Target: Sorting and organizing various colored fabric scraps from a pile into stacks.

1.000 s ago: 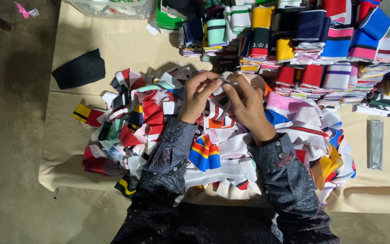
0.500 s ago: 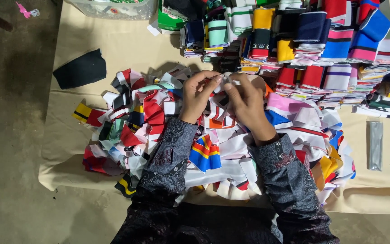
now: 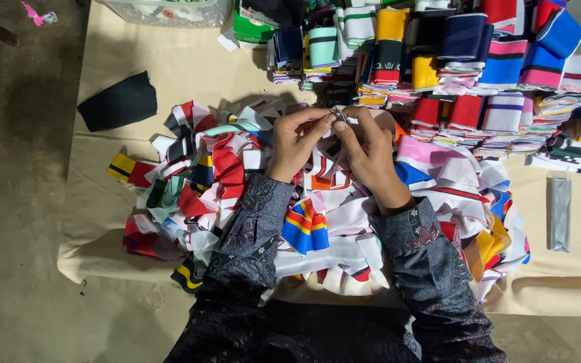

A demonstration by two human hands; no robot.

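Left hand [image 3: 297, 142] and right hand [image 3: 370, 153] meeting fingertip to fingertip on a small metal tool [image 3: 339, 114], above a loose heap of striped knit collars [image 3: 237, 168], neat folded stacks [image 3: 438, 67] beyond, black fabric piece [image 3: 119, 102] at left, beige table cover [image 3: 169, 60]

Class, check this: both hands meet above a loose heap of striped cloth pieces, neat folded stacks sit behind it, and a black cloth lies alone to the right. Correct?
Not quite. The head view shows the black cloth alone to the left of the heap, not the right. The left hand and right hand meet above it, with the stacks behind.
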